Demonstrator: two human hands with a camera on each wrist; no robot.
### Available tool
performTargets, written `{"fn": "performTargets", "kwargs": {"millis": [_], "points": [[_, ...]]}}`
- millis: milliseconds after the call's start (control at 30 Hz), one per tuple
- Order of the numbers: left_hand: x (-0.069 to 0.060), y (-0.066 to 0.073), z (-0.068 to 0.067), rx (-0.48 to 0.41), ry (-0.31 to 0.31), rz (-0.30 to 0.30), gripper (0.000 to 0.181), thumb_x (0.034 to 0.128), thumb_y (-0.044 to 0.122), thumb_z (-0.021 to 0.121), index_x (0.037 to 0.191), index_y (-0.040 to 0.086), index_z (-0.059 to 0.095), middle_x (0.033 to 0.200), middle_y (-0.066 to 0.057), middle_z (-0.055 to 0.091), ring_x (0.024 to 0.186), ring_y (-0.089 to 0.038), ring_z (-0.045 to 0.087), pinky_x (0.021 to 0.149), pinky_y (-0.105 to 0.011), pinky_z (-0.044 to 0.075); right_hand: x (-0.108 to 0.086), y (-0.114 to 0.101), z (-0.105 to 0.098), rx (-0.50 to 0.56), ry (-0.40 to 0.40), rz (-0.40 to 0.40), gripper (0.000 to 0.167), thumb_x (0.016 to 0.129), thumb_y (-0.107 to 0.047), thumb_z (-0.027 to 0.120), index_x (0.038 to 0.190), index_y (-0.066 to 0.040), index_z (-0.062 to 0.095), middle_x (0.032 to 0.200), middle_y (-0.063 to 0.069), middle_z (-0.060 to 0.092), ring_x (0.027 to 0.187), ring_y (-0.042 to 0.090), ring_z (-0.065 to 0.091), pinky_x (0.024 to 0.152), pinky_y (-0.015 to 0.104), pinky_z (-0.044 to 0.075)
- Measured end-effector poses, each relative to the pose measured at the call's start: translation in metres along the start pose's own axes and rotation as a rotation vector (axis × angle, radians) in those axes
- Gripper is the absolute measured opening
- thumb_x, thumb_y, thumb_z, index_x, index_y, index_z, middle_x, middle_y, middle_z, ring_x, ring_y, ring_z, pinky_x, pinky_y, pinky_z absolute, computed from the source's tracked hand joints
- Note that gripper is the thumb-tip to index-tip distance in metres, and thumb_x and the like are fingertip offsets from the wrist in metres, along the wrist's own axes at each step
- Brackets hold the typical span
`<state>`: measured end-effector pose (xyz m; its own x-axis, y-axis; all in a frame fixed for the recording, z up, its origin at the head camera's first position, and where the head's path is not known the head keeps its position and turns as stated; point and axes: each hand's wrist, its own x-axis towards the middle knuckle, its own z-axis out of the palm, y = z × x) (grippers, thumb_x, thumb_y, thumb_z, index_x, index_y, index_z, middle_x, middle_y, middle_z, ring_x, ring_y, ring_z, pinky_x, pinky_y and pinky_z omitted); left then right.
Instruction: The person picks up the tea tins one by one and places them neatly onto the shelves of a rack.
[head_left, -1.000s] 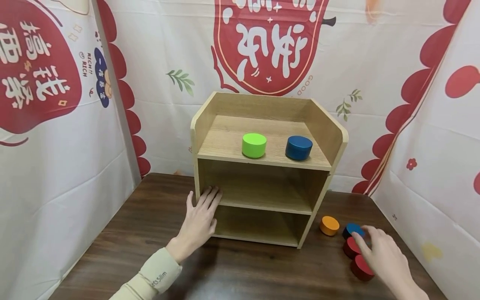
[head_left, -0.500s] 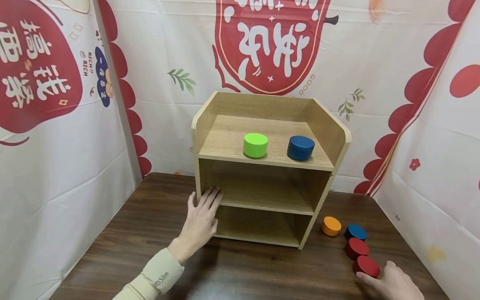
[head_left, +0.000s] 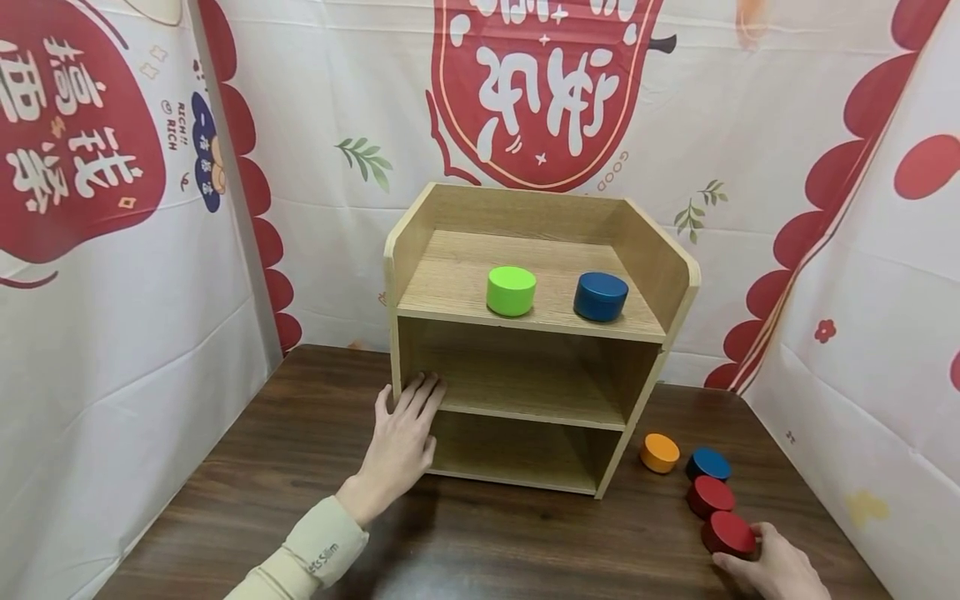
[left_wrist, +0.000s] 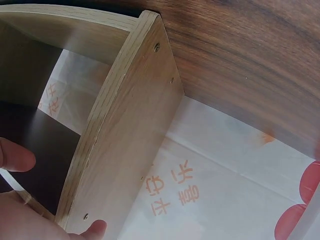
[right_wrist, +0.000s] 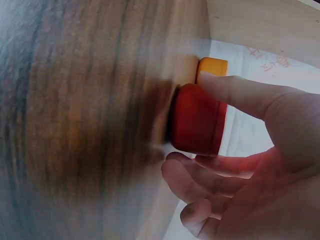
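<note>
My left hand (head_left: 399,442) grips the left side panel of a small wooden shelf unit (head_left: 525,329), with fingers on both sides of it. In the left wrist view the panel (left_wrist: 125,115) runs between the fingertips. At the lower right, my right hand (head_left: 780,567) pinches the nearest red round tin (head_left: 729,533) between thumb and fingers. That tin (right_wrist: 197,120) stands on the table in the right wrist view. Just behind it are a second red tin (head_left: 710,497), a blue tin (head_left: 708,465) and an orange tin (head_left: 660,452).
A green tin (head_left: 512,291) and another blue tin (head_left: 601,296) stand on the top shelf, near its front edge. Two lower compartments open to the front. Printed cloth (head_left: 315,275) hangs behind and beside the dark wooden table (head_left: 525,550).
My right hand has moved from over the blue and red tins towards me, and its fingers now close about the nearest red tin. The left hand stays on the shelf unit.
</note>
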<state>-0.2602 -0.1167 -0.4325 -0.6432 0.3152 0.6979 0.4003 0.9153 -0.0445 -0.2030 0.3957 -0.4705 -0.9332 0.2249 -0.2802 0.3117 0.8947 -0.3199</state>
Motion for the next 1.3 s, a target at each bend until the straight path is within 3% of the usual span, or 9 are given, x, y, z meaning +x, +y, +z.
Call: {"fn": "performTargets", "kwargs": {"millis": [233, 567, 733, 867, 1033, 1300], "points": [[0.001, 0.001, -0.001, 0.004, 0.01, 0.006, 0.078, 0.0703, 0.01, 0.073, 0.143, 0.012, 0.046, 0.147, -0.007, 0.047, 0.136, -0.026, 0.044, 0.104, -0.063, 0.031, 0.006, 0.001, 0.004, 0.056, 0.045, -0.03, 0.111, 0.064, -0.063, 0.078, 0.121, 0.023, 0.035, 0.104, 0.038, 0.053, 0.087, 0.038, 0.057, 0.073, 0.045, 0.051], [0.001, 0.001, 0.0, 0.004, 0.008, -0.001, 0.077, 0.0707, 0.009, 0.072, 0.143, 0.012, 0.046, 0.148, -0.007, 0.047, 0.136, -0.026, 0.044, 0.104, -0.062, 0.031, 0.003, -0.009, 0.006, 0.068, 0.036, -0.083, 0.103, 0.069, -0.061, 0.075, 0.123, 0.019, 0.038, 0.103, 0.036, 0.057, 0.088, 0.039, 0.059, 0.074, 0.049, 0.052], [0.001, 0.001, 0.0, -0.002, 0.009, -0.003, 0.077, 0.0702, 0.009, 0.074, 0.143, 0.011, 0.047, 0.148, -0.007, 0.047, 0.136, -0.026, 0.044, 0.104, -0.062, 0.031, -0.003, -0.027, 0.005, 0.07, 0.06, -0.142, 0.095, 0.073, -0.058, 0.073, 0.125, 0.016, 0.041, 0.099, 0.027, 0.062, 0.084, 0.03, 0.061, 0.072, 0.047, 0.053], [0.001, 0.001, 0.0, -0.005, 0.013, -0.006, 0.078, 0.0692, 0.009, 0.075, 0.142, 0.011, 0.047, 0.147, -0.007, 0.047, 0.136, -0.026, 0.044, 0.105, -0.061, 0.03, -0.011, -0.045, 0.002, 0.107, 0.084, -0.187, 0.09, 0.074, -0.054, 0.074, 0.127, 0.012, 0.042, 0.096, 0.018, 0.065, 0.081, 0.02, 0.061, 0.067, 0.036, 0.052], [0.001, 0.001, 0.001, -0.001, 0.021, -0.001, 0.078, 0.0687, 0.009, 0.075, 0.142, 0.011, 0.047, 0.147, -0.007, 0.048, 0.135, -0.026, 0.045, 0.104, -0.061, 0.032, -0.022, -0.069, 0.0, 0.133, 0.109, -0.242, 0.084, 0.076, -0.05, 0.075, 0.128, 0.009, 0.045, 0.1, 0.015, 0.065, 0.082, 0.018, 0.059, 0.065, 0.029, 0.048], [0.001, 0.0, 0.002, -0.006, 0.024, 0.002, 0.074, 0.0701, 0.008, 0.069, 0.141, 0.011, 0.048, 0.146, -0.007, 0.048, 0.135, -0.026, 0.045, 0.104, -0.06, 0.031, -0.039, -0.103, -0.001, 0.161, 0.259, -0.418, 0.063, 0.073, -0.038, 0.081, 0.117, 0.0, 0.056, 0.087, 0.004, 0.061, 0.071, 0.011, 0.048, 0.058, 0.02, 0.041]]}}
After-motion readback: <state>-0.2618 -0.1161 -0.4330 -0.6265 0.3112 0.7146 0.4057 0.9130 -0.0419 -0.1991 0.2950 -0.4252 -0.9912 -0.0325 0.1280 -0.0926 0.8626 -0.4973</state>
